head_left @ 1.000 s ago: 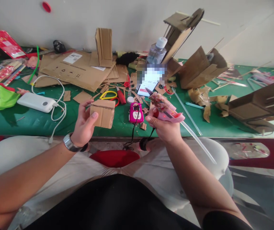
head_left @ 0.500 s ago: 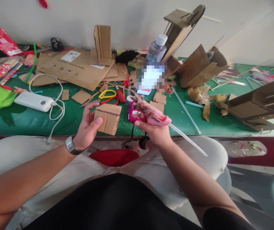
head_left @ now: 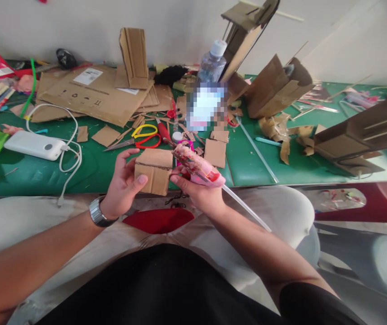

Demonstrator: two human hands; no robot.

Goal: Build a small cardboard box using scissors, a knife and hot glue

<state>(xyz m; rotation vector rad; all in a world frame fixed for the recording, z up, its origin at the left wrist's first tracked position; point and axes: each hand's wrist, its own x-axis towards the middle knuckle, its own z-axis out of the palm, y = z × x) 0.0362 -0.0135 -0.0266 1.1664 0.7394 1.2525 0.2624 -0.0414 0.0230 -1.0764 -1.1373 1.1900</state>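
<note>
My left hand (head_left: 123, 186) is closed on a small folded cardboard piece (head_left: 153, 177), thumb on its front face and fingers behind. A crease runs across the piece near its top. In my right hand (head_left: 198, 192) is a pink glue gun (head_left: 198, 164), its body stained and its nozzle pointing up and left by the cardboard's upper right corner. A clear glue stick (head_left: 246, 206) sticks out of the gun's back end. My right fingertips are close to the cardboard's right edge; whether they touch it I cannot tell.
On the green table (head_left: 210, 179) lie scissors (head_left: 146, 137), a white power bank (head_left: 34, 145) with its cable, flat cardboard (head_left: 88, 97) and scraps. A bottle (head_left: 212, 63) stands behind a blurred phone (head_left: 203, 106). Cardboard structures (head_left: 356, 133) stand at the right.
My right hand has brought the glue gun left, up to the cardboard piece. My left hand still holds the piece, now slightly further right. The whole view has shifted a little.
</note>
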